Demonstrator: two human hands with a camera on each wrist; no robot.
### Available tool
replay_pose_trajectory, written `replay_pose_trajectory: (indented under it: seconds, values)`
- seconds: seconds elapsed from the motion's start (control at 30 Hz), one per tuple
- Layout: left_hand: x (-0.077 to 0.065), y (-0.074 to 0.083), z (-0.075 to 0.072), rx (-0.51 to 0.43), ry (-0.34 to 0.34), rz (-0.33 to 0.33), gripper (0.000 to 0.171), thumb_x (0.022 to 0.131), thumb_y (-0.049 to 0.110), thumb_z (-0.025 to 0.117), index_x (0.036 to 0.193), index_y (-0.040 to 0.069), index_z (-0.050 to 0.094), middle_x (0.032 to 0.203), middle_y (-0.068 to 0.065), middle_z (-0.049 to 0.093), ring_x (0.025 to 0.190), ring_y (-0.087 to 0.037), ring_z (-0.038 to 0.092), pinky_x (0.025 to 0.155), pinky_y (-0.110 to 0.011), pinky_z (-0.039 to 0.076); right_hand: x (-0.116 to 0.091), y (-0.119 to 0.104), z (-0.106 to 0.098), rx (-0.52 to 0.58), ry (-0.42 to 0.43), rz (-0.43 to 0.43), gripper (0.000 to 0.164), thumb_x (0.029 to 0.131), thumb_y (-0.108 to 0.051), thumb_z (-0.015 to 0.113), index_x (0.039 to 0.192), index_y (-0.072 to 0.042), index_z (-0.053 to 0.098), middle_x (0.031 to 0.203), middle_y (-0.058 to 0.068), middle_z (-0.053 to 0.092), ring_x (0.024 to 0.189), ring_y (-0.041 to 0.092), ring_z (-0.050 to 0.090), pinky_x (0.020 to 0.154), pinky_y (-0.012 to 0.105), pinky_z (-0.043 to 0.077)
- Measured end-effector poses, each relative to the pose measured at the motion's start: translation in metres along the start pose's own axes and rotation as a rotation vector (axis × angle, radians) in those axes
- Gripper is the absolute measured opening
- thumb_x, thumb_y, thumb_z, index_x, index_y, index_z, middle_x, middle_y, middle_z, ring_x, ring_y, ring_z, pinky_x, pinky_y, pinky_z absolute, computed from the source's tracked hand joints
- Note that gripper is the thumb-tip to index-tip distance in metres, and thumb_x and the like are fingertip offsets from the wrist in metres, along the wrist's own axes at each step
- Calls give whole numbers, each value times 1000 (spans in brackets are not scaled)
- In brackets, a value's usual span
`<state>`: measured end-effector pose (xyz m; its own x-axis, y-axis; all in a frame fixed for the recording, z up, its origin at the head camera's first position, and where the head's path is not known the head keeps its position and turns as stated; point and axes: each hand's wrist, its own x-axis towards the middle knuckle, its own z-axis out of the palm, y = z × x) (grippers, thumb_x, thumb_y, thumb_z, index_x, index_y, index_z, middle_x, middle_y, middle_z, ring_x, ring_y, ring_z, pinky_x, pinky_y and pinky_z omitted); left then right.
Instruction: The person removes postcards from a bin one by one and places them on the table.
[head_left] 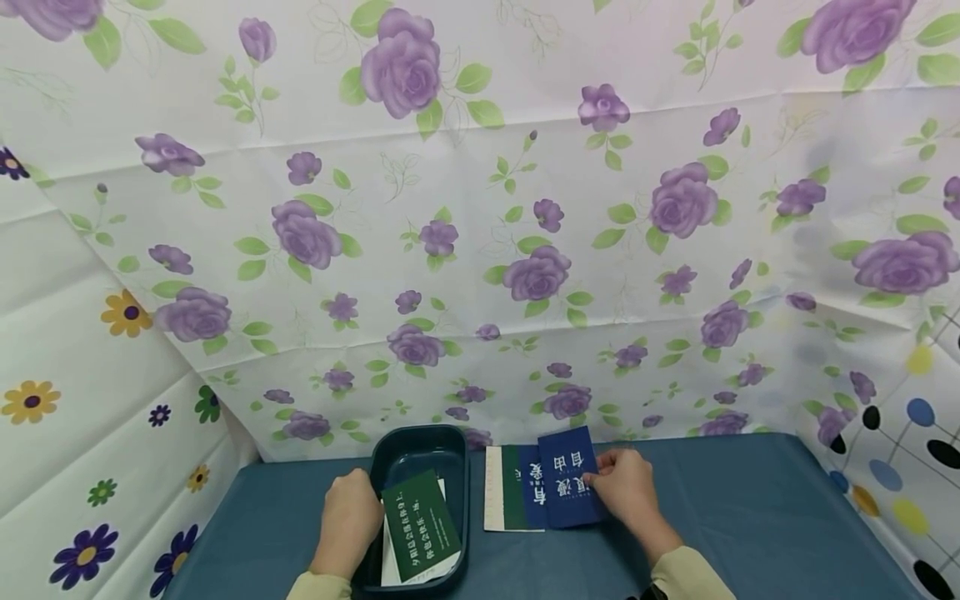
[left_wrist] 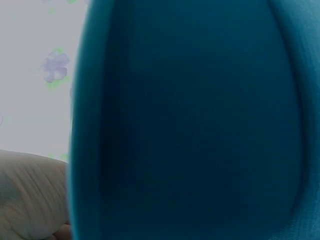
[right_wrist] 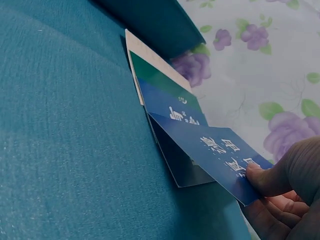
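My right hand (head_left: 628,487) pinches a dark blue card (head_left: 566,479) with white characters, thumb on top and fingers beneath. In the right wrist view this card is tilted up off an overlapped row of cards: another blue card (right_wrist: 177,107), a green one (right_wrist: 150,75) and a cream one (right_wrist: 155,57). At the left, my left hand (head_left: 348,517) grips the near left side of a dark teal tray (head_left: 464,500). Inside the tray a green card (head_left: 420,525) with white writing lies over white cards (head_left: 392,558). The tray's wall (left_wrist: 200,120) fills most of the left wrist view.
A teal cloth (head_left: 720,492) covers the table. Behind it rises a white sheet (head_left: 480,208) with purple flowers. A flowered sheet (head_left: 75,450) hangs at the left and a dotted one (head_left: 892,450) at the right.
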<state>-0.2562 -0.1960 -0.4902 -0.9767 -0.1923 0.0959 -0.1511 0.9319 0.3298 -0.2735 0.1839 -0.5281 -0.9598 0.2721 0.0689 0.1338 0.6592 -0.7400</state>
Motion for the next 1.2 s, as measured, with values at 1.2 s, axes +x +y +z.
replay_pose_trajectory:
  seconds: [1.2]
  values:
    - [-1, 0, 0, 4, 17, 15, 9, 70, 0, 65, 74, -2, 57, 68, -17, 57, 60, -30, 59, 48, -40, 45, 0, 14, 18, -156, 49, -36, 27, 67, -24, 80, 69, -12, 57, 69, -1, 55, 62, 17, 53, 57, 38, 43]
